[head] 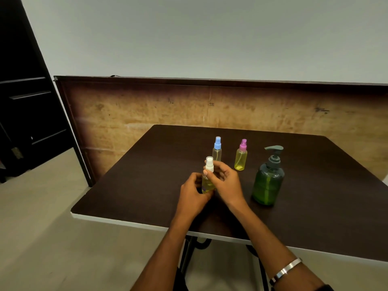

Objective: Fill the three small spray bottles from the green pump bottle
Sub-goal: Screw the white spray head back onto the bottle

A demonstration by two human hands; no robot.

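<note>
A small spray bottle with a white cap (209,164) stands upright near the middle of the dark table (147,175), with yellow-green liquid inside. My left hand (193,194) wraps its lower body. My right hand (224,181) has thumb and fingers around its neck, just under the white cap. Behind it stands a blue-capped spray bottle (217,149), and to its right a pink-capped spray bottle (241,156) with yellow liquid. The green pump bottle (267,181) with a dark pump head stands at the right, apart from my hands.
A worn brown board (147,110) stands upright behind the table against a pale wall. A dark door or cabinet (27,106) fills the left side. The table's white front edge (126,221) is close to me; pale floor lies to the left.
</note>
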